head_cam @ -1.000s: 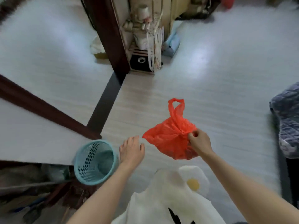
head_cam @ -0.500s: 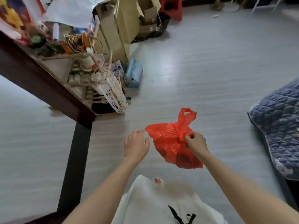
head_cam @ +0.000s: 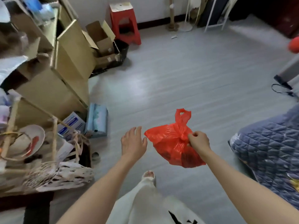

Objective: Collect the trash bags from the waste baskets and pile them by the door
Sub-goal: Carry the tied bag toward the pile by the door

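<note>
no writing could be read anywhere — the print on the blue-and-white carton by the shelving was too blurred to make out.

one red trash bag was in view, held in the air above the grey floor, in front of the person and a little to the right. its neck was knotted and its one visible handle loop stood up from the knot, pointing away from the person; the full, darker belly of the bag hung down and toward the person, so its long axis ran from the loop down to that sagging bottom corner.

the right hand was pinched shut on the bag at the knot, fingers curled around the gathered plastic. the left hand was spread flat and held nothing, palm down, fingertips just beside the bag's left corner — whether they touched it could not be told.

on the left stood several open cardboard boxes and one pale blue pack on the floor. one red plastic stool stood by the far wall. one blue quilted blanket lay at the right. one bare foot showed below the bag.
</note>
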A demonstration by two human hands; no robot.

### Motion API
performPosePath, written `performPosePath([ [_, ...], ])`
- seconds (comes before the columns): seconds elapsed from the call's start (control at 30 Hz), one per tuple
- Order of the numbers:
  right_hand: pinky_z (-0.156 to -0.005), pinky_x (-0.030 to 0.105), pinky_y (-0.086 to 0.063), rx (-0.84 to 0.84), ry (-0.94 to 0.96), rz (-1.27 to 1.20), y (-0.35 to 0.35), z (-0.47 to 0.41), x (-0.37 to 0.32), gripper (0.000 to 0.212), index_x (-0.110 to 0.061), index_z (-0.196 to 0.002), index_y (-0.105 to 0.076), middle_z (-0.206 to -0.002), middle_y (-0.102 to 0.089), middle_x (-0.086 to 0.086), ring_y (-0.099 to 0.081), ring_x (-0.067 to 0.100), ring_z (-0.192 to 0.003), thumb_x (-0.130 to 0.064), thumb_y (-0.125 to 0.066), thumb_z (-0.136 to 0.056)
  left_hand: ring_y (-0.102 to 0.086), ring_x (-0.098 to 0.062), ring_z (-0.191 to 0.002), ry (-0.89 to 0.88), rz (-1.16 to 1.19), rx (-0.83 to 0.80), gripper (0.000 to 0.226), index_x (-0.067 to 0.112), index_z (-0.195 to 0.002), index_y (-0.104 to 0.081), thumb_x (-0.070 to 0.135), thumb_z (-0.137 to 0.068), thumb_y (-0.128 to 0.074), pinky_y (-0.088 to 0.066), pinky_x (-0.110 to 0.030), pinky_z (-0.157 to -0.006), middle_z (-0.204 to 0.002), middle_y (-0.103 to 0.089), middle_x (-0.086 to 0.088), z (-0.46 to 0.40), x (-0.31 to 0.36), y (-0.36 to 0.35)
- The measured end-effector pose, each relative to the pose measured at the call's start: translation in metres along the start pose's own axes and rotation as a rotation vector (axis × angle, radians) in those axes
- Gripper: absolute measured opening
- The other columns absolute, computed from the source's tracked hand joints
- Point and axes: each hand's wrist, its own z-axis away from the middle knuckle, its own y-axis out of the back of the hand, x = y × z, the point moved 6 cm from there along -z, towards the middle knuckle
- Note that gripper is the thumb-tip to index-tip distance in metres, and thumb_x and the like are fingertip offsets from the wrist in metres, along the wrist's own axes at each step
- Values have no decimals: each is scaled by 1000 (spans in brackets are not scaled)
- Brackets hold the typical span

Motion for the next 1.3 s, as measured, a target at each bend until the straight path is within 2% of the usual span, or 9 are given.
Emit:
performPosePath([
  [0.33, -69, 29, -50, 164, -48, -201, 103, -249, -118, 16, -19, -66, -56, -63, -63, 1, -67, 15, -56, -15, -51, -80, -29, -25, -137, -316, -77, -37, 53, 18, -142, -30, 35, -93, -41, -23, -41, -112, -148, -33, -6, -283, 204, 39],
  [0.5, -68, 36, -51, 177, -99, -227, 162, -402, -162, 17, -18, -64, -53, -66, -65, 7, -66, 25, -61, -13, -51, -80, -28, -25, -138, -314, -127, -79, 52, 18, -142, -28, 37, -94, -37, -22, -42, -112, -150, -30, -6, -428, 312, 42],
  [0.6, -57, 28, -46, 199, -108, -261, 197, -471, -189, 17, -15, -64, -56, -59, -62, 7, -61, 21, -53, -10, -53, -80, -27, -25, -138, -334, -143, -82, 52, 18, -143, -27, 38, -95, -36, -21, -43, -112, -150, -30, -6, -495, 368, 54],
  [0.73, -41, 11, -41, 225, -130, -274, 249, -563, -228, 13, -11, -72, -56, -55, -58, 1, -52, -1, -33, -9, -52, -83, -27, -23, -138, -348, -143, -86, 52, 20, -143, -26, 40, -95, -35, -20, -43, -113, -150, -30, -5, -581, 439, 72],
  [0.83, -47, 11, -42, 258, -141, -279, 286, -638, -254, 12, -7, -77, -60, -60, -62, 5, -53, -2, -32, -10, -51, -83, -25, -25, -139, -354, -158, -96, 53, 20, -143, -26, 41, -95, -34, -20, -44, -113, -151, -28, -6, -652, 486, 72],
  [0.93, -62, 31, -48, 302, -159, -340, 323, -740, -279, 16, -6, -72, -62, -70, -70, 12, -60, 13, -47, -11, -50, -81, -25, -25, -139, -385, -169, -101, 53, 20, -143, -25, 41, -95, -33, -20, -44, -112, -151, -27, -6, -748, 554, 68],
  [1.0, -69, 35, -50, 314, -177, -336, 347, -796, -294, 18, -6, -71, -64, -61, -71, 5, -61, 17, -52, -14, -50, -79, -25, -25, -139, -410, -165, -117, 52, 20, -143, -25, 41, -96, -33, -20, -44, -112, -151, -27, -6, -804, 595, 67],
  [1.13, -65, 32, -48, 355, -239, -366, 407, -900, -325, 18, -1, -77, -68, -62, -70, 8, -61, 16, -50, -12, -54, -77, -26, -25, -138, -502, -170, -149, 52, 21, -143, -24, 41, -95, -33, -21, -44, -112, -150, -29, -4, -913, 699, 73],
  [1.3, -72, 41, -51, 473, -270, -438, 492, -986, -354, 12, -14, -67, -60, -58, -66, 9, -64, 25, -60, -15, -55, -78, -25, -25, -139, -633, -253, -189, 54, 24, -145, -19, 42, -95, -32, -19, -46, -113, -151, -28, -4, -1004, 828, 78],
])
